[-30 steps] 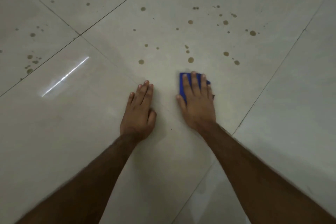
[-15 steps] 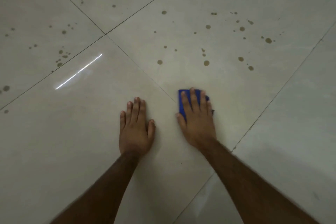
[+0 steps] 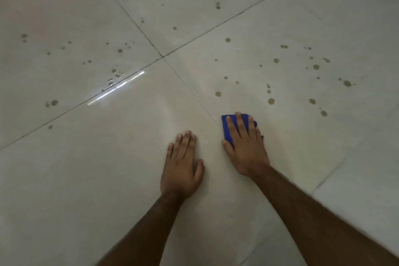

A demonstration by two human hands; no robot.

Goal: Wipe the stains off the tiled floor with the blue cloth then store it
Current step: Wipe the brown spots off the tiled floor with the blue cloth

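The right hand is pressing flat, fingers straight, on the blue cloth, which is lying on the tiled floor just right of a grout line. The left hand is resting open, palm down, on the bare tile beside it. Brown stains are dotting the tiles beyond, possibly still wet.

Two hands are seen on the tiled floor: one left hand and one right hand. One blue cloth is counted. Brown stains are scattered by the dozens; no exact count can be made.
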